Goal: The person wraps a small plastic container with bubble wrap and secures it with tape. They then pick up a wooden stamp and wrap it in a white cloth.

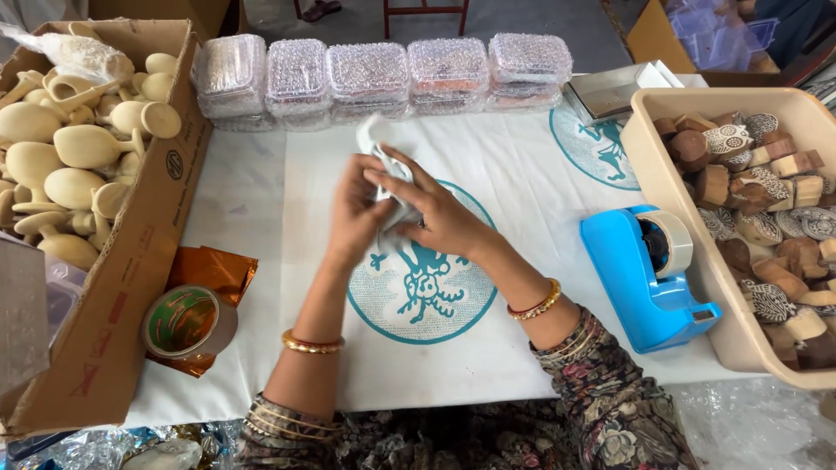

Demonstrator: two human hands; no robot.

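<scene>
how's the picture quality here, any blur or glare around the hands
Head view: light is soft and even, shadows faint. The left hand and right hand are slightly motion-blurred, and so is the white wrap they hold. The clear embossed boxes glint with small highlights. Straight edges bow near the corners, as at the cardboard box.

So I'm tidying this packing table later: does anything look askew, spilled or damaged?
Mostly orderly. The crumpled orange foil sheet lies wrinkled under the tape roll, at the cardboard box. Wooden spoons are heaped loosely inside. Both hands, left and right, hold a small white wrapped piece. Nothing looks spilled.
</scene>
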